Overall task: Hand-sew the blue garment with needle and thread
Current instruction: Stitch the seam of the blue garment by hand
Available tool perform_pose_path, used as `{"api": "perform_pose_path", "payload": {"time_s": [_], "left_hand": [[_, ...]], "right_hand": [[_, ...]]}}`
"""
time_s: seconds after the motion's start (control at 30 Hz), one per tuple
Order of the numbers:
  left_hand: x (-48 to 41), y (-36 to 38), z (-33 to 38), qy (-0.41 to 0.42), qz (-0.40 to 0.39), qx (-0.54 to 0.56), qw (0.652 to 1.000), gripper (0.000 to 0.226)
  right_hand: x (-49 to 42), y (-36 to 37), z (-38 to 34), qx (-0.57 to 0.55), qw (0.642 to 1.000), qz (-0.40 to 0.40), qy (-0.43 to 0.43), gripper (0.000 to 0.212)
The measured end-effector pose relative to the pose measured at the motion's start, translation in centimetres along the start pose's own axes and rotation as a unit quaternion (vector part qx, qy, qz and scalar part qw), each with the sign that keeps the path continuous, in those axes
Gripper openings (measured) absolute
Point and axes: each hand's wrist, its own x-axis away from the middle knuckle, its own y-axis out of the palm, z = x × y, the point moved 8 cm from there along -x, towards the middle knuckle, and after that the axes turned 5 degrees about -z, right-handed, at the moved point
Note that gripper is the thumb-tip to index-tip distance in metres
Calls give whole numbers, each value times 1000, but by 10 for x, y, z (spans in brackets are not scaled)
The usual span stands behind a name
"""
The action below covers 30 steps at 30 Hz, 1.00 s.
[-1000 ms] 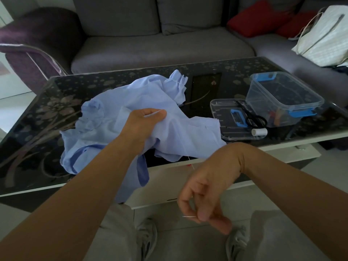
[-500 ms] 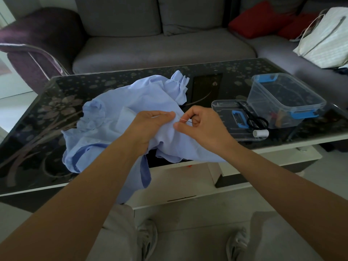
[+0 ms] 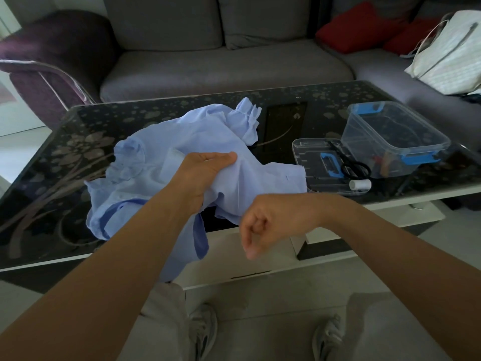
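The light blue garment (image 3: 161, 162) lies crumpled on the dark glass coffee table (image 3: 52, 178), and part of it hangs over the near edge. My left hand (image 3: 205, 175) grips a raised fold of it, thumb on top. My right hand (image 3: 263, 227) is below and to the right of that fold, off the table's front edge, with its fingers curled in a pinch. A thin white thread (image 3: 238, 188) runs from the fold down to this hand. The needle is hidden inside the fingers.
To the right on the table lie a clear box lid (image 3: 312, 157) with black scissors (image 3: 354, 168), a white thread spool (image 3: 360, 184) and a clear plastic box with blue clips (image 3: 395, 136). A grey sofa (image 3: 221, 69) stands behind. My knees and shoes are below.
My right hand was at the fold beside my left hand half a second ago; it has now pulled down and right, away from the cloth, drawing the thread out. My left hand keeps its grip.
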Motion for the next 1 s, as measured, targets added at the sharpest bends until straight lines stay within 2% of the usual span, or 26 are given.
{"api": "perform_pose_path", "payload": {"time_s": [0.03, 0.1, 0.2, 0.3, 0.37, 0.5, 0.63, 0.73, 0.8, 0.9, 1.0], "left_hand": [[0, 0, 1, 0, 2, 0, 1000, 13], [1, 0, 1, 8, 0, 5, 1000, 12], [2, 0, 3, 26, -2, 4, 1000, 10], [1, 2, 1, 23, -5, 12, 1000, 16], [3, 6, 0, 18, -17, 12, 1000, 12], [3, 12, 0, 4, -46, 3, 999, 11], [4, 12, 0, -2, -34, 12, 999, 9], [3, 11, -1, -11, -36, 17, 999, 14], [4, 12, 0, -12, -46, 37, 998, 12], [4, 7, -1, -11, -28, 40, 999, 17], [6, 6, 0, -4, -12, 19, 1000, 11]], "right_hand": [[1, 6, 4, 0, 999, -33, 18, 5], [1, -1, 14, 6, 999, -6, 42, 13], [13, -41, 20, 10, 983, 175, 55, 7], [32, -74, 22, -20, 918, 394, 32, 8], [33, -78, 23, -37, 886, 461, 14, 13], [27, -77, 25, -66, 852, 519, 2, 17], [23, -78, 29, -53, 849, 526, 2, 15], [21, -75, 21, -56, 870, 489, -26, 11], [16, -69, 14, -50, 900, 431, -45, 10], [6, -48, 5, -60, 951, 296, -70, 11], [0, -29, 0, -59, 976, 200, -67, 10]]}}
